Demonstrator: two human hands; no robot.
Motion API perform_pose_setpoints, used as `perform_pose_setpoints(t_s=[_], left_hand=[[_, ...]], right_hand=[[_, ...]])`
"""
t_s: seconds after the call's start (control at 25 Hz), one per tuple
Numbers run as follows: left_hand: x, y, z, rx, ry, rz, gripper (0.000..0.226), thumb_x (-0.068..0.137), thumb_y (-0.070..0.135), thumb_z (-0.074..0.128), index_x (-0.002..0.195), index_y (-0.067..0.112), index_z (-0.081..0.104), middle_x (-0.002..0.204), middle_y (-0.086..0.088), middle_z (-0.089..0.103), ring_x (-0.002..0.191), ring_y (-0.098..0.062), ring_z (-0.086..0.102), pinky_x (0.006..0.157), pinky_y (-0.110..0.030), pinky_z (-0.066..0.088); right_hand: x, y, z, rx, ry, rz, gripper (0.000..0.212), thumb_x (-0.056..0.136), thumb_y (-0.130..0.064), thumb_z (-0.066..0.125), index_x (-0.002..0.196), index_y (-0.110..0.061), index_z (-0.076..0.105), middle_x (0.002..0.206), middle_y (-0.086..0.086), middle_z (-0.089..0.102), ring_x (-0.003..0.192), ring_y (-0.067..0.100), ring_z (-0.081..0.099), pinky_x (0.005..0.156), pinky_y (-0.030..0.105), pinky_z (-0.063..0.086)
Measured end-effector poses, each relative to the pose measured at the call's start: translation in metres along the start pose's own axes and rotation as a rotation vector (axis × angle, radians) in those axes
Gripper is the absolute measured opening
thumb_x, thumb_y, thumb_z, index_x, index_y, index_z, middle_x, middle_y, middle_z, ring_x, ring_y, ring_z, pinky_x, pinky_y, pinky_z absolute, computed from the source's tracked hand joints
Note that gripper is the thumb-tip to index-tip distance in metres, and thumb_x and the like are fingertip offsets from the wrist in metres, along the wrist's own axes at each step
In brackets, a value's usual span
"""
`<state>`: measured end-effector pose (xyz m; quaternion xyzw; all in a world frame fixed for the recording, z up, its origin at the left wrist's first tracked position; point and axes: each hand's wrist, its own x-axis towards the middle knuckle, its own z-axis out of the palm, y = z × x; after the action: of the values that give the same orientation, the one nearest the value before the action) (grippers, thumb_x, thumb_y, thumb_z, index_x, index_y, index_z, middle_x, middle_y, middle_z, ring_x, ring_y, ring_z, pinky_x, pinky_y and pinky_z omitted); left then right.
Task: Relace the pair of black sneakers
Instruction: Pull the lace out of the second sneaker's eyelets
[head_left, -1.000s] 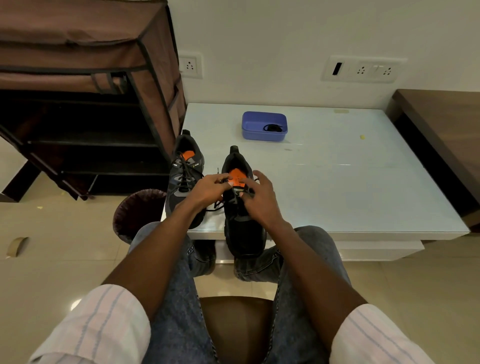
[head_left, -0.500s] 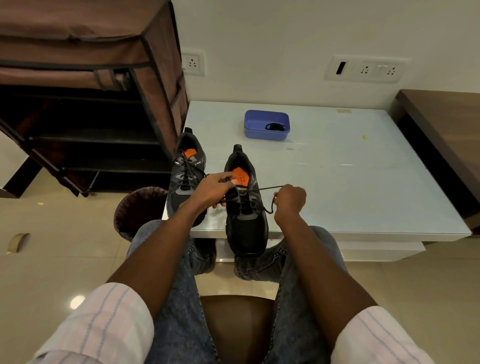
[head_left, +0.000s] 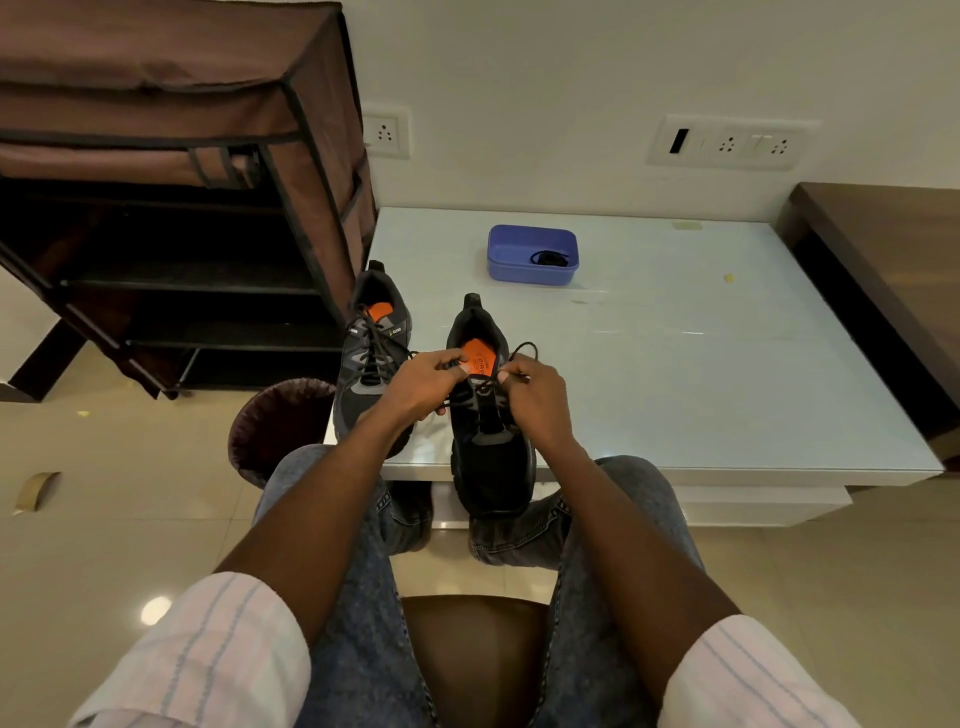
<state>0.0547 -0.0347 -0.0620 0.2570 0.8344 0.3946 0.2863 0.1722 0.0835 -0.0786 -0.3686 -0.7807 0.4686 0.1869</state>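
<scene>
A black sneaker (head_left: 488, 441) is seen at the near edge of a white counter (head_left: 701, 364), its toe overhanging toward the seated person. Its black lace (head_left: 522, 349) is pinched by the curled fingers of the right hand (head_left: 535, 395), while the shoe's collar is gripped by the left hand (head_left: 421, 387). A second, laced sneaker (head_left: 371, 353) is stood just beside it.

Dim warm indoor light falling from overhead. Glare spot showing on floor (head_left: 155, 609), faint streaks glinting on glossy counter (head_left: 691, 332). Shoe rack (head_left: 171, 291) interior sinking into shadow. Wide-angle lens bending edges; focus holding sharp.
</scene>
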Motion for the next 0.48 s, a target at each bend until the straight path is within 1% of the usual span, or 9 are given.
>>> perform_pose_setpoints(t_s=[0.08, 0.12, 0.16, 0.2, 0.24, 0.28, 0.36, 0.4, 0.48], left_hand=[[0.000, 0.000, 0.000, -0.001, 0.003, -0.001, 0.036, 0.099, 0.031, 0.056, 0.134, 0.023, 0.060, 0.104, -0.003, 0.069, 0.058, -0.012, 0.057, 0.038, -0.013, 0.038], [0.000, -0.001, 0.000, 0.001, 0.005, -0.005, 0.037, 0.099, 0.032, 0.056, 0.135, 0.024, 0.060, 0.104, -0.002, 0.069, 0.058, -0.013, 0.057, 0.038, -0.013, 0.037], [0.001, -0.001, 0.000, 0.002, 0.008, -0.008, 0.037, 0.099, 0.032, 0.056, 0.135, 0.024, 0.060, 0.105, -0.002, 0.069, 0.057, -0.013, 0.056, 0.038, -0.013, 0.037], [0.001, -0.001, 0.001, 0.003, 0.012, -0.010, 0.037, 0.099, 0.032, 0.055, 0.135, 0.024, 0.060, 0.106, -0.002, 0.068, 0.058, -0.013, 0.056, 0.038, -0.013, 0.037], [0.002, -0.001, 0.001, 0.003, 0.013, -0.012, 0.037, 0.099, 0.031, 0.055, 0.135, 0.024, 0.060, 0.107, -0.003, 0.068, 0.058, -0.012, 0.056, 0.038, -0.013, 0.037], [0.001, -0.001, 0.001, 0.002, 0.015, -0.014, 0.036, 0.099, 0.031, 0.055, 0.134, 0.024, 0.060, 0.107, -0.003, 0.068, 0.058, -0.012, 0.056, 0.038, -0.013, 0.037], [0.001, -0.001, 0.001, 0.002, 0.018, -0.010, 0.036, 0.099, 0.032, 0.056, 0.133, 0.025, 0.061, 0.104, -0.002, 0.068, 0.058, -0.013, 0.056, 0.038, -0.013, 0.037], [0.000, -0.001, 0.001, 0.006, 0.016, -0.007, 0.035, 0.098, 0.033, 0.056, 0.133, 0.026, 0.061, 0.102, -0.001, 0.068, 0.057, -0.014, 0.056, 0.038, -0.014, 0.038], [0.001, -0.002, 0.002, 0.008, 0.010, -0.011, 0.035, 0.098, 0.036, 0.056, 0.131, 0.028, 0.062, 0.096, 0.001, 0.068, 0.055, -0.016, 0.057, 0.039, -0.017, 0.039]], right_hand=[[0.008, -0.003, -0.012, 0.469, 0.201, 0.313, 0.020, 0.092, -0.003, 0.049, 0.085, -0.008, 0.067, 0.081, 0.007, 0.066, 0.084, 0.029, 0.070, 0.080, 0.043, 0.059], [0.012, 0.001, -0.019, 0.623, 0.248, 0.435, 0.019, 0.093, 0.000, 0.046, 0.093, -0.001, 0.065, 0.080, 0.008, 0.063, 0.082, 0.029, 0.069, 0.077, 0.039, 0.059], [0.014, 0.003, -0.025, 0.582, 0.255, 0.505, 0.023, 0.095, 0.000, 0.044, 0.108, 0.003, 0.064, 0.084, 0.009, 0.061, 0.081, 0.027, 0.067, 0.076, 0.035, 0.055], [0.015, 0.005, -0.026, 0.345, 0.230, 0.528, 0.028, 0.096, -0.001, 0.045, 0.119, 0.001, 0.061, 0.096, 0.010, 0.062, 0.087, 0.025, 0.065, 0.076, 0.032, 0.050], [0.013, 0.008, -0.026, 0.067, 0.238, 0.518, 0.033, 0.096, -0.002, 0.048, 0.127, -0.003, 0.059, 0.117, 0.013, 0.058, 0.103, 0.026, 0.061, 0.080, 0.031, 0.048], [0.011, 0.008, -0.023, -0.082, 0.291, 0.443, 0.040, 0.092, -0.001, 0.051, 0.131, -0.010, 0.057, 0.139, 0.014, 0.045, 0.122, 0.028, 0.051, 0.089, 0.033, 0.045], [0.003, 0.004, -0.013, -0.062, 0.319, 0.170, 0.049, 0.086, -0.002, 0.057, 0.130, -0.022, 0.060, 0.158, 0.009, 0.019, 0.145, 0.025, 0.022, 0.112, 0.039, 0.031], [0.001, 0.003, -0.007, -0.069, 0.232, 0.000, 0.044, 0.086, -0.005, 0.060, 0.125, -0.024, 0.065, 0.160, 0.007, 0.019, 0.148, 0.023, 0.015, 0.117, 0.039, 0.024], [-0.001, 0.008, 0.007, -0.117, -0.017, -0.184, 0.030, 0.088, -0.012, 0.065, 0.116, -0.021, 0.071, 0.157, 0.007, 0.029, 0.146, 0.022, 0.024, 0.116, 0.036, 0.025]])
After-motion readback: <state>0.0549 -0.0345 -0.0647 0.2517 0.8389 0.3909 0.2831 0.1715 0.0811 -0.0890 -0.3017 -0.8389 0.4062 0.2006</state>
